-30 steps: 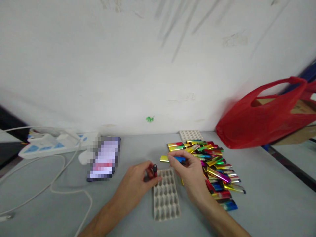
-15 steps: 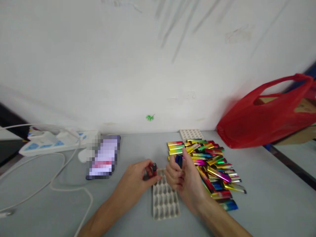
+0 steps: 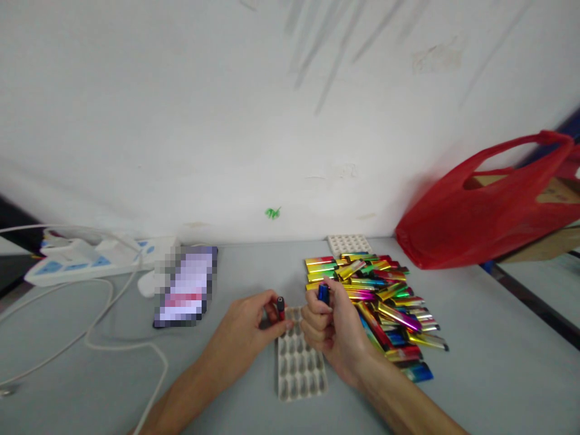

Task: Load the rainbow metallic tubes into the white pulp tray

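My left hand (image 3: 254,317) pinches a red lighter (image 3: 281,308) with a black top, upright over the far left corner of a pale slotted tray (image 3: 302,365). My right hand (image 3: 333,323) is closed round a blue lighter (image 3: 323,293), its thumb bent in close to the top. That hand hovers by the tray's far right side and covers part of it. In the near part of the tray the slots show nothing in them. Right of my right hand lies a loose heap of shiny foil-coloured lighters (image 3: 399,314), partly hidden by that hand.
A second pale slotted tray (image 3: 348,244) lies against the wall behind the heap. At the right stands a red plastic bag (image 3: 480,211). To the left are a phone (image 3: 188,284), a white power strip (image 3: 90,257) and a loose white cable (image 3: 122,346).
My right thumb has come down from pointing up, and the blue lighter shows more clearly in the fist. My left hand keeps its pinch on the red lighter. The view has shifted slightly.
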`<act>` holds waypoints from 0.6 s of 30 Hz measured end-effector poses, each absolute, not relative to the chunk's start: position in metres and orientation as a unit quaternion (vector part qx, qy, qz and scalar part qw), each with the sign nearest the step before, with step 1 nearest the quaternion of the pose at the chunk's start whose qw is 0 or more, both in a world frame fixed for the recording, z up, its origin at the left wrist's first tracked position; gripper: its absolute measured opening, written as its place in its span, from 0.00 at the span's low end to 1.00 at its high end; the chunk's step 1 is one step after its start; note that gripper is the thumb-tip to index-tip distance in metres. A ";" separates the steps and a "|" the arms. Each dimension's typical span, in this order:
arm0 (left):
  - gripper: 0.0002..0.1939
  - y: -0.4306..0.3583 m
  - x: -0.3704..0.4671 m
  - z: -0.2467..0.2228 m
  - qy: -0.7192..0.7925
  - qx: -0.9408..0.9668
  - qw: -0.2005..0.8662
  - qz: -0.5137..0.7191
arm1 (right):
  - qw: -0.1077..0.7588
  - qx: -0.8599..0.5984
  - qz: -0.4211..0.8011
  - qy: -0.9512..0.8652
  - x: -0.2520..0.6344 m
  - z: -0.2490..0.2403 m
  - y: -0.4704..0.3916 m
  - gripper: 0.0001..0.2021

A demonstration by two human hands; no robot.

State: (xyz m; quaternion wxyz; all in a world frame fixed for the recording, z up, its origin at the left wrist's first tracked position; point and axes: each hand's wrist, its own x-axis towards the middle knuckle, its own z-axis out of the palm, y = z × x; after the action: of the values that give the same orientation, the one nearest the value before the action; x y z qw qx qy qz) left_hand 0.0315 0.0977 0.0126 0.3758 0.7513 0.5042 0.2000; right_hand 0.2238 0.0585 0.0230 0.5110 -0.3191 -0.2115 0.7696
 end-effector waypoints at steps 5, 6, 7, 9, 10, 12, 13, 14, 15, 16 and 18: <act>0.12 0.098 0.031 0.012 0.499 0.752 0.376 0.210 | 0.503 -0.325 0.771 -0.217 0.225 0.023 0.059 0.31; 0.13 0.098 0.030 0.011 0.499 0.751 0.376 0.214 | 0.501 -0.326 0.771 -0.218 0.225 0.023 0.059 0.30; 0.14 0.099 0.030 0.011 0.499 0.750 0.375 0.218 | 0.500 -0.329 0.770 -0.220 0.224 0.023 0.058 0.29; 0.18 0.100 0.029 0.011 0.500 0.748 0.372 0.226 | 0.499 -0.335 0.768 -0.222 0.224 0.023 0.057 0.27; 0.19 0.101 0.028 0.011 0.501 0.748 0.370 0.230 | 0.500 -0.338 0.766 -0.223 0.223 0.023 0.057 0.27; 0.21 0.104 0.026 0.011 0.503 0.747 0.366 0.234 | 0.504 -0.342 0.760 -0.226 0.222 0.022 0.057 0.27; 0.21 0.105 0.026 0.010 0.504 0.747 0.364 0.235 | 0.508 -0.342 0.757 -0.228 0.221 0.022 0.057 0.28; 0.20 0.107 0.025 0.009 0.504 0.748 0.365 0.234 | 0.512 -0.344 0.752 -0.231 0.221 0.021 0.058 0.30; 0.20 0.109 0.024 0.008 0.503 0.748 0.367 0.232 | 0.517 -0.351 0.745 -0.235 0.220 0.019 0.058 0.31; 0.20 0.110 0.023 0.007 0.501 0.748 0.370 0.229 | 0.522 -0.362 0.734 -0.243 0.219 0.018 0.058 0.32; 0.20 0.113 0.021 0.005 0.497 0.749 0.377 0.223 | 0.533 -0.390 0.701 -0.268 0.219 0.013 0.059 0.32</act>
State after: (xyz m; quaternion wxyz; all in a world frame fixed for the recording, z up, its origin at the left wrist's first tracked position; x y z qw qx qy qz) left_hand 0.0210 0.1128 0.0055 0.3767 0.7493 0.4969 0.2231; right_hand 0.2188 0.0589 0.0131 0.5330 -0.3905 -0.2685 0.7010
